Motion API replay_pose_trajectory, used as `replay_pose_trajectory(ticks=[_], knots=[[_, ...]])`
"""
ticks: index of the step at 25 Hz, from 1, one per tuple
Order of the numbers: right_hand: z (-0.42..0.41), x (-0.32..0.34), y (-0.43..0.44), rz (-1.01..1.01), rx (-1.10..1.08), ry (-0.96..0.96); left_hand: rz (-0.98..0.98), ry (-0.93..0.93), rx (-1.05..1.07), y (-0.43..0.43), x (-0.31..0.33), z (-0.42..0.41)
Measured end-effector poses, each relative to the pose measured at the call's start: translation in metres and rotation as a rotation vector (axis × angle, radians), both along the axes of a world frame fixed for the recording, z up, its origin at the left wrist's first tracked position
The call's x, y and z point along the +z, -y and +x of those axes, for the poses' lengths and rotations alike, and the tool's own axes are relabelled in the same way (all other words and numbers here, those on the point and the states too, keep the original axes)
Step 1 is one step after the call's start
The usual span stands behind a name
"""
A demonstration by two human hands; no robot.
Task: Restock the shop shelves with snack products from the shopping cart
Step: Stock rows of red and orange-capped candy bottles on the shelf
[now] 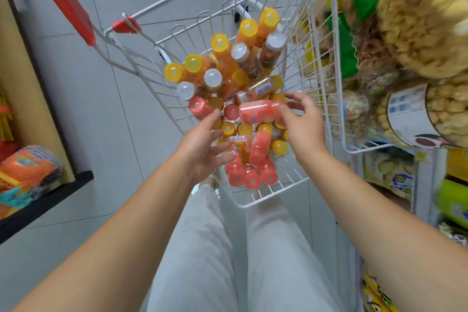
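Over the cart (126, 25) we are pinching a pink bottle (260, 112) in our right hand (302, 126), left hand (202, 145) open at eight o'clock.

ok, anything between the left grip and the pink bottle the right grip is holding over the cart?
Nothing visible. The right grip pinches the pink bottle by its cap end, sideways above the other bottles in the cart. The left grip is open, fingertips just short of the bottle's base, open gap between.

Both forearms reach over the shopping cart (255, 204); the left hand (202, 144) is spread (fingers straight), the right hand (301, 121) pinches one end of a pink bottle (260, 111).
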State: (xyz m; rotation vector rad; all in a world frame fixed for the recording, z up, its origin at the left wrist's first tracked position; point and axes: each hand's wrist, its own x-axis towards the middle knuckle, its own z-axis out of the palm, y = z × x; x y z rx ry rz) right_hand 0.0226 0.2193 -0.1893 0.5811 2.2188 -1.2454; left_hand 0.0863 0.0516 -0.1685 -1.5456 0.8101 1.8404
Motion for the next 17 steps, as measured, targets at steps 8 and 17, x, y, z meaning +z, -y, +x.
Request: replay_pose_trajectory(ticks=[8, 17], knots=[[0.031, -0.028, -0.008, 0.323, 0.783, 0.368, -0.018, -0.069, 0.201, 0.000, -0.001, -0.005], [0.058, -0.041, -0.019, 0.334, 0.545, 0.278, 0.049, -0.108, 0.241, 0.011, 0.009, 0.015]])
